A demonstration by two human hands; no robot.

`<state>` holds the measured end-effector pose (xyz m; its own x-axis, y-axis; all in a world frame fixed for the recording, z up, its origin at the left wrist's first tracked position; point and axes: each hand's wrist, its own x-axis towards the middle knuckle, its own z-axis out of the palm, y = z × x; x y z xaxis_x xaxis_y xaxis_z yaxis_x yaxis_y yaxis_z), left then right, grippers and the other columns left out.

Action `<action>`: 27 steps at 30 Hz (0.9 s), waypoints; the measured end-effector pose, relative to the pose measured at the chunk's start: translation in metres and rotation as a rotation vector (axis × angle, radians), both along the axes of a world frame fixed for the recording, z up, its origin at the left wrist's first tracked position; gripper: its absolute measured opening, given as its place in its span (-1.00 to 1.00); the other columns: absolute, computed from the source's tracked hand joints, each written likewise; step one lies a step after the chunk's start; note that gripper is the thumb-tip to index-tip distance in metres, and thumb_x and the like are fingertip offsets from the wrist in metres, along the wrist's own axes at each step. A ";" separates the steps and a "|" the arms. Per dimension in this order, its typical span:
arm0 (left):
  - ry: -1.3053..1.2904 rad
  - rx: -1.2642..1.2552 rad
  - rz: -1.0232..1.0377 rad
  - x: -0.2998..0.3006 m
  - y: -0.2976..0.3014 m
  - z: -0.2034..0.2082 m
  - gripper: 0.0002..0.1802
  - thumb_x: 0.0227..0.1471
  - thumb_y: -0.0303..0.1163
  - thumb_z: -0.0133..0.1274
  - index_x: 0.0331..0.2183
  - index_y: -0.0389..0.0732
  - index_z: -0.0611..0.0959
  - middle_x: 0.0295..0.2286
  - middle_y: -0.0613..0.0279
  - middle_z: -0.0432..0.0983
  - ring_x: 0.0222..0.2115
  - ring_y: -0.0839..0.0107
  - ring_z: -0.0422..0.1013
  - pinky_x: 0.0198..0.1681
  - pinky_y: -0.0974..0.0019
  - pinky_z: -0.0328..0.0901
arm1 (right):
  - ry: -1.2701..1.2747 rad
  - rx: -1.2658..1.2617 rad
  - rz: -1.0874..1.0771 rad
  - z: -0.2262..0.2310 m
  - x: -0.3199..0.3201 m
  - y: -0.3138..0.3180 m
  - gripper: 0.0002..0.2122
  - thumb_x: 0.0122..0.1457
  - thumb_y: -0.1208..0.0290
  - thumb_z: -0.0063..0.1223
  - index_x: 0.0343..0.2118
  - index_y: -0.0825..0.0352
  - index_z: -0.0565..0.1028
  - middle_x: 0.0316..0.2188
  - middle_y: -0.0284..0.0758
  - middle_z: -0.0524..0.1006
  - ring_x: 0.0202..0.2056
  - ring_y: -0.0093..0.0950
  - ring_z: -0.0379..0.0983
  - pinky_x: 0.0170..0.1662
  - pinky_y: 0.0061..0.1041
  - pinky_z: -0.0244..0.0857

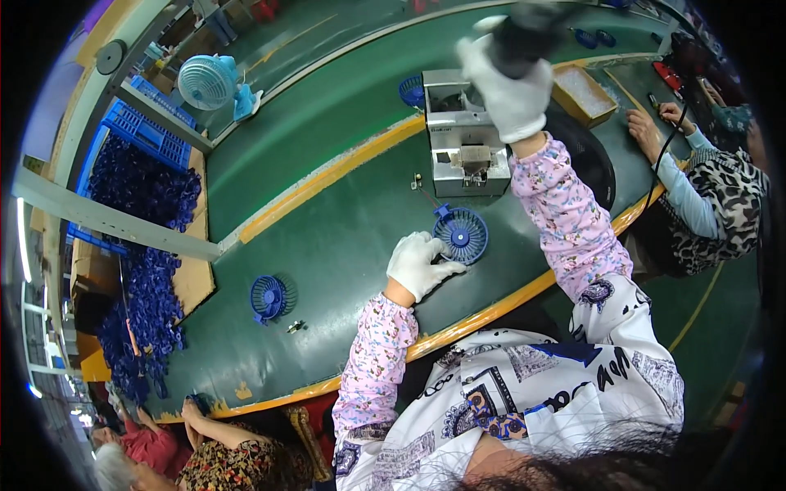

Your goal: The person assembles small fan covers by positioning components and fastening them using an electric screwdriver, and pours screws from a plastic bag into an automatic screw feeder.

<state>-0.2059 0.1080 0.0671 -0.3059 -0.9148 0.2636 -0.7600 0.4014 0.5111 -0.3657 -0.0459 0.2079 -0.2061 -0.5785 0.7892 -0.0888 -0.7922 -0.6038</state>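
Note:
A small blue fan head [461,236] with a round slatted grille lies on the green worktable [344,237]. My left hand [420,263], in a white glove, grips its left rim between thumb and fingers. Thin wires run from the fan head to a small circuit piece [417,182]. Higher up, my white-gloved right hand [516,94] is closed around a dark, blurred tool [528,37], whose exact kind I cannot make out. Below that hand stands a silver metal box-shaped machine [467,135], partly covered by it.
Another blue fan head [268,299] and a small board [296,326] lie to the left. Blue parts [143,278] are heaped at the far left beside a blue crate [151,135]. A tray [585,94] and a co-worker's hands [647,131] are at the right.

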 end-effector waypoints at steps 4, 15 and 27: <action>0.027 -0.001 0.030 0.004 0.000 -0.009 -0.66 -0.40 -0.08 0.30 -0.62 -0.12 0.60 -0.62 0.18 0.38 -0.51 0.19 0.34 -0.40 0.18 0.24 | 0.112 -0.045 0.200 -0.011 -0.004 0.022 -0.73 -0.06 0.67 0.17 -0.26 0.36 0.43 -0.50 -0.48 0.44 -0.47 -0.71 0.36 -0.35 -0.72 0.25; 0.014 -0.017 -0.002 0.002 0.001 -0.007 -0.66 -0.39 -0.11 0.31 -0.62 -0.13 0.59 -0.65 0.21 0.35 -0.55 0.22 0.33 -0.43 0.22 0.22 | -0.024 0.354 0.361 -0.033 0.006 0.049 -0.82 -0.06 0.66 0.12 -0.34 0.38 0.45 -0.54 -0.46 0.44 -0.54 -0.70 0.35 -0.46 -0.71 0.23; 0.090 0.014 -0.041 0.003 -0.003 -0.014 -0.65 -0.37 -0.07 0.28 -0.60 -0.13 0.61 -0.62 0.15 0.38 -0.50 0.18 0.35 -0.40 0.18 0.22 | 0.064 0.554 0.710 -0.067 0.015 0.109 -0.73 -0.09 0.71 0.08 -0.29 0.34 0.38 -0.52 -0.45 0.40 -0.52 -0.69 0.33 -0.46 -0.66 0.23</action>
